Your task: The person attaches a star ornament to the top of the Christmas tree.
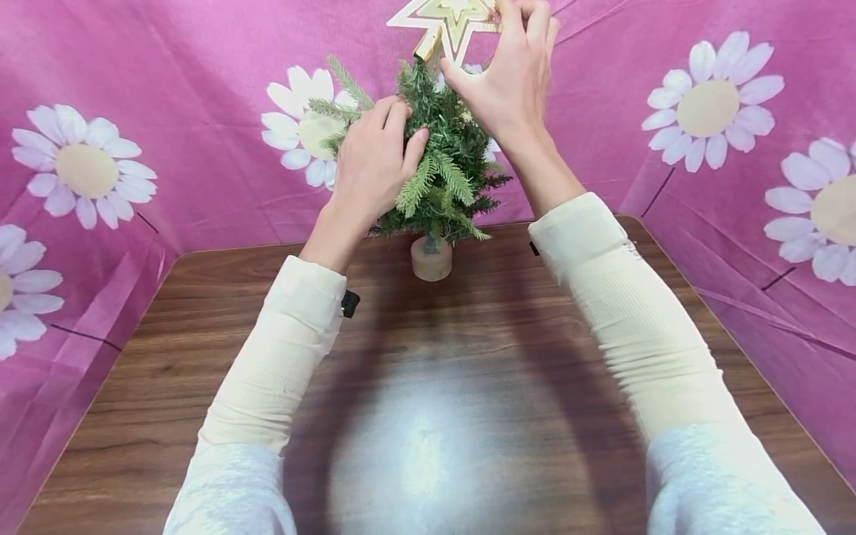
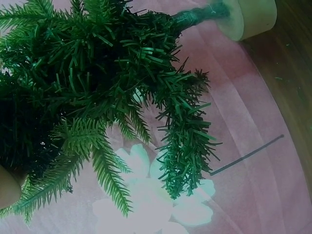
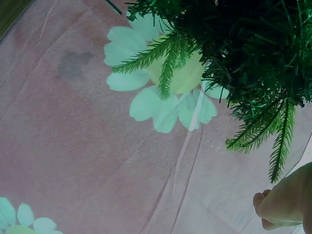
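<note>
A small artificial Christmas tree point(image 1: 444, 186) stands upright on a round wooden base point(image 1: 431, 258) near the table's back edge. On its tip sits a gold star topper point(image 1: 461, 26), cut off by the top of the head view. My right hand point(image 1: 518, 82) holds the star by its right side, thumb low and fingers higher up. With thumb and fingers, my left hand point(image 1: 377, 152) grips the tree's upper left foliage; some fingertips are hidden in the needles. The left wrist view shows the tree point(image 2: 97, 73) from close up. In the right wrist view, fingers point(image 3: 287, 200) show below the branches.
The brown wood-grain table point(image 1: 221, 357) reaches from the tree to the front. Behind and on both sides hangs a pink cloth point(image 1: 214, 126) printed with white daisies point(image 1: 87, 169), close behind the tree. A glare spot lies on the tabletop.
</note>
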{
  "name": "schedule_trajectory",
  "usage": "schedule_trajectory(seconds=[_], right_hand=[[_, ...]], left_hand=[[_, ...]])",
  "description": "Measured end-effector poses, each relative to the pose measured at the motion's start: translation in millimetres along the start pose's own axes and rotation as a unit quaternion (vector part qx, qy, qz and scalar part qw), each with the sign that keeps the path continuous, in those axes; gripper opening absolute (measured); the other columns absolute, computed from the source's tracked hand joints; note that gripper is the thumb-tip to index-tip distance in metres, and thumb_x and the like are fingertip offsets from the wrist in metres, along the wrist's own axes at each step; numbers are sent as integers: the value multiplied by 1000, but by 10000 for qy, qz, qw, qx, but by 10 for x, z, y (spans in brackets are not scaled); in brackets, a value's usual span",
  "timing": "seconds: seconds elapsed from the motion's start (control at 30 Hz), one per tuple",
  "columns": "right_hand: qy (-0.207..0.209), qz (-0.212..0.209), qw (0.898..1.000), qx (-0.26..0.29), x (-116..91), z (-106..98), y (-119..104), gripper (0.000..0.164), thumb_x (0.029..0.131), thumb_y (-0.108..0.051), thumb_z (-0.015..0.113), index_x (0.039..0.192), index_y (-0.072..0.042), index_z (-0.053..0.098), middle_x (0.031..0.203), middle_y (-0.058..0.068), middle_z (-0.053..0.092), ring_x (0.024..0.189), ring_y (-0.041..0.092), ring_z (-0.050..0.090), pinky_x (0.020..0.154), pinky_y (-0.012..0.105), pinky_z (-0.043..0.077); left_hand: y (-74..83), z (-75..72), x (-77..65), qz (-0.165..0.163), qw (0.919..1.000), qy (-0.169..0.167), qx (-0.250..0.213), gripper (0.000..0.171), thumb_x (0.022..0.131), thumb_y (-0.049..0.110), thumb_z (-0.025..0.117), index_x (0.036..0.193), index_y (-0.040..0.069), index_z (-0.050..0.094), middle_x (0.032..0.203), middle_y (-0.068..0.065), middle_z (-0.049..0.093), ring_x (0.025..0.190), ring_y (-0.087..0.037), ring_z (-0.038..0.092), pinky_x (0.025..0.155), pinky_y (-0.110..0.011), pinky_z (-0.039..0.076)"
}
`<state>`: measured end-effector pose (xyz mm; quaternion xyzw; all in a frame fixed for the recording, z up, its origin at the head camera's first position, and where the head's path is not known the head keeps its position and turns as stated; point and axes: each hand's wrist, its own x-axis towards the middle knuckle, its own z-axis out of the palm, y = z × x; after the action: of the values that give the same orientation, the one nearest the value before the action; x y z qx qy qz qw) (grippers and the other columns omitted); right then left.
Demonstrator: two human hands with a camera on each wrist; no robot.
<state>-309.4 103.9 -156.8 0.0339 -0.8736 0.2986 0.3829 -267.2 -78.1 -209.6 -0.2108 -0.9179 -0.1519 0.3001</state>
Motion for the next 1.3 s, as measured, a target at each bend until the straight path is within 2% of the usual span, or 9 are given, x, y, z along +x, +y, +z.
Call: schedule_trajectory(seconds=[0.3,0.67,0.97,1.13,1.3], right_hand=[[273,-587,9977,-220,-29,0,41,74,82,-48,78,145,-20,52,135,5,45,125,18,37,107,21,30],[166,-588,9981,-39,-92,71,111,79,81,-40,79,149,-17,47,137,4,42,127,14,34,100,19,37],[297,-804,9963,66,-107,50,102,75,82,-38,78,147,-14,49,135,5,43,125,15,34,103,20,35],[245,-744,9969,86,-119,31,128,78,82,-38,78,150,-15,46,137,4,41,128,12,32,101,20,38],[284,-652,9974,84,-137,16,176,72,82,-37,78,143,-12,51,133,5,41,126,12,32,101,21,38]], left_hand=[[11,-13,-8,54,10000,71,3,44,107,37,46,131,2,58,143,-12,55,122,-33,57,105,-41,44],[4,-39,-61,-89,9999,53,-42,45,107,38,46,134,3,57,144,-10,54,124,-31,56,107,-38,43],[24,-60,-57,-61,9999,104,-56,46,107,38,45,133,2,57,144,-11,54,125,-30,56,107,-37,43],[52,-49,-47,-47,9999,98,-57,45,107,37,46,133,2,58,144,-13,54,127,-30,55,109,-38,42],[76,-4,-24,44,9999,111,-60,44,107,37,47,131,2,59,139,-12,57,123,-31,56,107,-38,43]])
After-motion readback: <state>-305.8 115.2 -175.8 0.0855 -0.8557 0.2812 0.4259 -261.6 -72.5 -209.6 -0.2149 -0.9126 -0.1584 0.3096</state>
